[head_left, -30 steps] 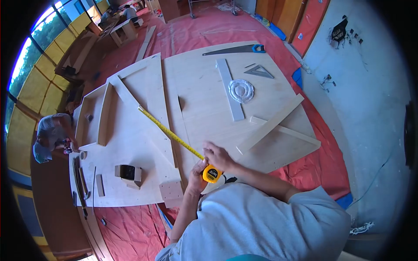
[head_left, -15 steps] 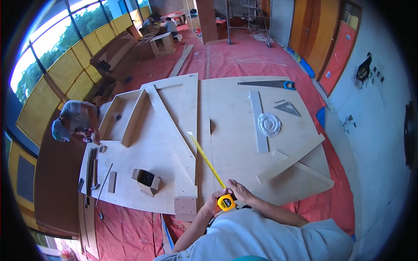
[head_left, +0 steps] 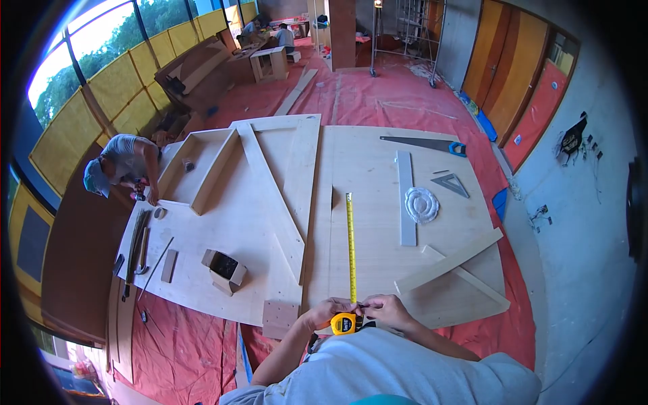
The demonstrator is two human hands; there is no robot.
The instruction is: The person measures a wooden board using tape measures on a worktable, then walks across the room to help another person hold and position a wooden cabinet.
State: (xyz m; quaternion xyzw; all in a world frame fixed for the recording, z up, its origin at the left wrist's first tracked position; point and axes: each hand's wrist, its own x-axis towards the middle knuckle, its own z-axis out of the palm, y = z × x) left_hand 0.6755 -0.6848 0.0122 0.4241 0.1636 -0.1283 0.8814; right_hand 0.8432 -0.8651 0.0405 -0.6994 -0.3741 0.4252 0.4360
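Note:
Close to my body, my left hand [head_left: 322, 313] is wrapped round the yellow case of a tape measure [head_left: 343, 324]. Its yellow blade [head_left: 352, 250] runs out straight ahead over the pale wooden panel [head_left: 371, 223], the free end well short of the far edge. My right hand [head_left: 387, 312] is at the blade's base, beside the case, with thumb and fingers pinched together. A small dark thing shows at those fingertips, too small to name. Left of the blade lie a long board [head_left: 307, 175] and a slanted strip [head_left: 270, 182].
On the panel are a handsaw [head_left: 425, 143], a triangle square [head_left: 452, 183], a silvery coil [head_left: 422, 204], crossed strips [head_left: 452, 260], an open carton [head_left: 224, 271] and a drawer-like frame [head_left: 196, 169]. A co-worker [head_left: 128, 165] bends over the left edge. Farther back stands a scaffold [head_left: 408, 40].
The tape's blade has swung from slanting left to pointing nearly straight ahead. My right hand's fingers have drawn into a pinch beside the case. The whole view has shifted slightly.

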